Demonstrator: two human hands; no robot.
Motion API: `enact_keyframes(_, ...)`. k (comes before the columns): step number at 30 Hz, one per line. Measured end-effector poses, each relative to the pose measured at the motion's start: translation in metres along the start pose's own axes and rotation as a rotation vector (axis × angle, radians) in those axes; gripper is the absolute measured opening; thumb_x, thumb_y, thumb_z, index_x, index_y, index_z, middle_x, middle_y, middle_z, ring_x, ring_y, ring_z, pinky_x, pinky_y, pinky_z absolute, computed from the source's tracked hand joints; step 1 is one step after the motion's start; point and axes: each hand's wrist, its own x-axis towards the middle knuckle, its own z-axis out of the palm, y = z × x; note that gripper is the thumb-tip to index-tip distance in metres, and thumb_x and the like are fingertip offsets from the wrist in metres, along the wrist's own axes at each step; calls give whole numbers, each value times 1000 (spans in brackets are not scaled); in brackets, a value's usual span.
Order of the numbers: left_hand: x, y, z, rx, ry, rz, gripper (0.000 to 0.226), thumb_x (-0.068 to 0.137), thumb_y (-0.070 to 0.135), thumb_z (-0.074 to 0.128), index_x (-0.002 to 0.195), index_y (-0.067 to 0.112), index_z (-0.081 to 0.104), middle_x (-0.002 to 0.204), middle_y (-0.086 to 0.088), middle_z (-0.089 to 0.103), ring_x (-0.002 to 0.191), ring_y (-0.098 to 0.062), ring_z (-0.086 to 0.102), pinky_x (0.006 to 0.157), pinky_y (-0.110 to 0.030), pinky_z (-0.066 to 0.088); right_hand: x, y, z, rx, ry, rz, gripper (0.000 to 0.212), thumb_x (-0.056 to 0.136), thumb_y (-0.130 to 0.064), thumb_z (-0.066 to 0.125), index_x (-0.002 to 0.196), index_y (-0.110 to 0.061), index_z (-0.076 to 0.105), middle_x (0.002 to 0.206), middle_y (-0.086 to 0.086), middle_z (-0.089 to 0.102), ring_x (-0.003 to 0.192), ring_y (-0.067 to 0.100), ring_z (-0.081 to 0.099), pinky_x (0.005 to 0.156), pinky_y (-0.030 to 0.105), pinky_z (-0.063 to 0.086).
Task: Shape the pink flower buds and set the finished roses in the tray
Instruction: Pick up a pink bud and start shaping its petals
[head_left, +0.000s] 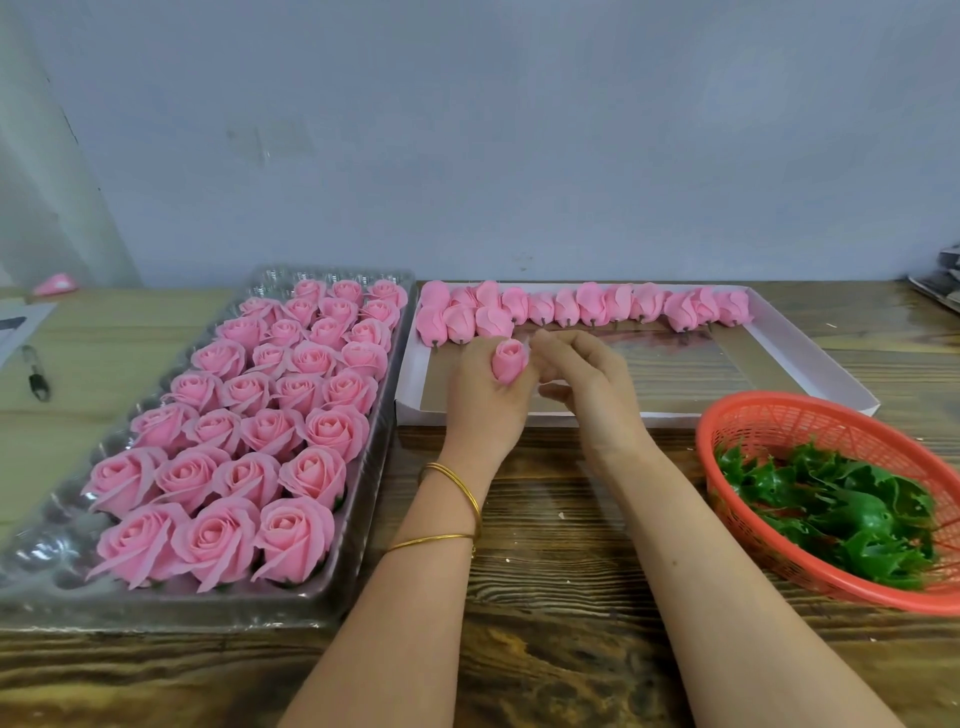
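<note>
My left hand (485, 400) grips a closed pink bud (508, 359) upright, over the near left corner of the white box (810, 358). My right hand (587, 384) is right beside it, its fingertips touching the bud's right side. Several more closed buds (592, 304) lie in a row along the far side of the white box. On the left, the clear plastic tray (358, 499) holds several rows of opened pink roses (291, 431).
An orange mesh basket (769, 415) with green plastic calyxes (841, 514) stands at the near right. A pen (35, 376) and paper lie at the far left on a lighter table. The wall runs close behind the tray and the box.
</note>
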Motion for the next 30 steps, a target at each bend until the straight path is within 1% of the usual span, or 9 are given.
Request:
enact_keyframes(3,-2,1,1,39,-26,69,15,92,19,64,83,10,72,69,4,67,67,-3,60,59,-11,41,-2,0,2,-19,-10,-31,20,82,-38,67,78,-17,67,76,-3,68,78,10,64,79,30,54)
enact_keyframes(6,-3,3,1,42,-31,105,15,92,16,63,100,12,75,75,10,68,74,1,61,62,-7,42,-2,0,2,-43,10,-40,13,89,-26,70,81,-15,67,77,2,69,77,12,64,82,36,54)
enact_keyframes(8,-4,4,1,44,-38,92,14,93,16,63,99,12,75,70,17,63,70,5,59,61,-5,40,-2,-1,2,-59,10,-33,12,89,-23,70,84,-12,68,80,5,70,80,15,65,86,41,55)
enact_keyframes(12,-3,3,2,44,-37,60,12,93,18,63,88,12,73,67,14,61,67,2,58,59,-8,42,-3,-2,3,-84,10,-32,13,89,-21,70,86,-9,68,82,8,69,80,17,64,88,45,54)
enact_keyframes(15,-4,4,2,30,-32,66,11,91,19,66,81,16,71,64,15,59,65,5,57,57,-6,40,-3,-3,3,-104,7,-40,12,89,-18,69,86,-7,68,86,19,69,83,26,66,89,48,54)
enact_keyframes(18,-4,4,2,59,-28,77,19,91,20,66,72,19,65,59,15,55,61,5,55,55,-7,37,-3,-3,3,-130,5,-52,8,88,-15,70,82,-9,68,88,20,69,88,34,67,88,49,54)
enact_keyframes(24,-4,2,3,53,-15,85,18,91,17,66,76,8,69,60,14,55,61,-1,54,57,-12,38,-2,-1,5,-144,16,-63,9,89,-14,70,81,-9,66,77,13,62,77,22,56,82,48,53)
enact_keyframes(27,-5,1,3,68,3,100,15,90,16,66,77,10,70,60,14,56,63,-1,54,57,-12,38,-2,-2,5,-148,14,-74,7,89,-12,69,84,-7,67,78,11,63,78,20,57,79,40,53)
enact_keyframes(30,-6,3,4,44,9,125,11,90,17,67,93,9,74,71,17,61,74,-1,61,64,-9,43,-2,-1,5,-140,-1,-87,9,88,-9,70,92,0,69,84,9,67,81,13,62,78,29,54)
